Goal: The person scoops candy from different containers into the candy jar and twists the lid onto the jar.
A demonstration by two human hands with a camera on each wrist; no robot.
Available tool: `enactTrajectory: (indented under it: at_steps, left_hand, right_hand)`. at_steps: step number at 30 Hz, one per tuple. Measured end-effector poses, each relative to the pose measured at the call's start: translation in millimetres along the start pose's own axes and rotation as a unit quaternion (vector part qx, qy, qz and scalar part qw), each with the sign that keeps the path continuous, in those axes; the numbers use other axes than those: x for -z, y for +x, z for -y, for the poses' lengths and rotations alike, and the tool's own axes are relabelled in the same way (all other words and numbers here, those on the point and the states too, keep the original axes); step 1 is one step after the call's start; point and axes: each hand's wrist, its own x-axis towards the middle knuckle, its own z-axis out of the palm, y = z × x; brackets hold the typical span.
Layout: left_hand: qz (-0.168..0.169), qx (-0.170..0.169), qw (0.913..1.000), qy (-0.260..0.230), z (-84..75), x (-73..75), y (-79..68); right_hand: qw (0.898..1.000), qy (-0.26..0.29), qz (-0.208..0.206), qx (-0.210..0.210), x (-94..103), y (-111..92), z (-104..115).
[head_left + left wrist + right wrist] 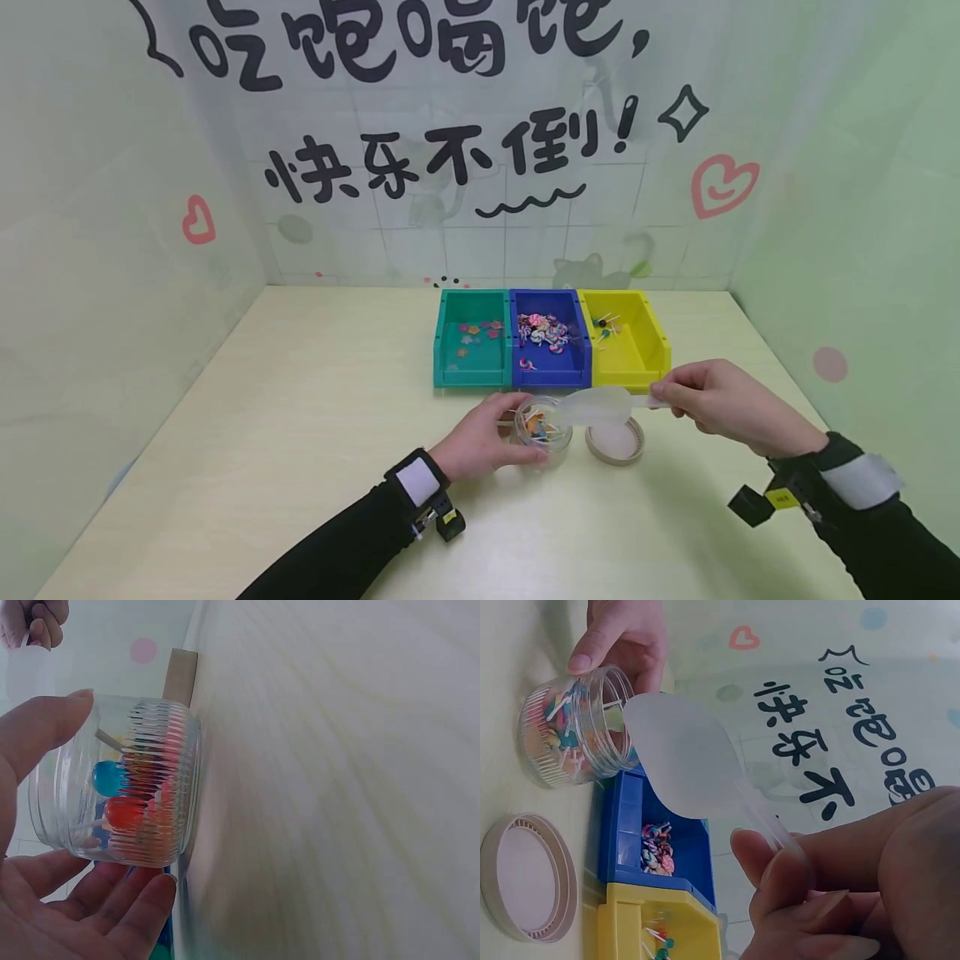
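My left hand [491, 437] grips a clear ribbed jar [161, 859] that stands on the table, thumb on one side and fingers on the other. Small lollipop-like pieces [124, 812] in red, blue and other colours lie inside it. Between thumb and fingers, my right hand [723, 408] pinches the handle of a translucent white spoon [686, 754]. The spoon's bowl is level with the open mouth of the jar, overlapping its rim in the head view. Below the spoon, a round beige lid [617, 458] lies on the table with its inside facing up.
Three joined bins stand behind the jar: a green one [472, 379] with small flower shapes, a blue one [553, 380] with swirled candy pieces, and a yellow one [637, 362] with a few ball-headed sticks. Printed walls [450, 250] enclose the table at the back and sides.
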Motion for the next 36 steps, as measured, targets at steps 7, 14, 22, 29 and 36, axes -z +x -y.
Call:
enactTrajectory:
  at_steps: [7,14,22,29,36]
  left_hand:
    - [0.002,0.009,0.9999,-0.008,-0.2,0.4,0.2]
    - [0.001,0.01,0.9999,-0.01,0.9,-0.3,-0.2]
    - [0.001,0.006,0.9999,-0.009,1.3,-1.1,-0.2]
    - [0.001,0.0,1.0,-0.007,2.0,-0.7,0.5]
    - [0.001,-0.006,1.0,-0.002,1.5,0.0,0.6]
  right_hand:
    - [1.0,0.007,0.004,-0.01,-1.5,0,-2]
    - [0.999,0.021,0.01,-0.023,-4.3,2,-8]
    - [0.998,0.057,0.027,-0.023,-6.4,3,-19]
    - [0.994,0.096,0.05,-0.033,-4.1,5,-27]
    - [0.984,0.154,0.083,-0.01,1.1,6,-31]
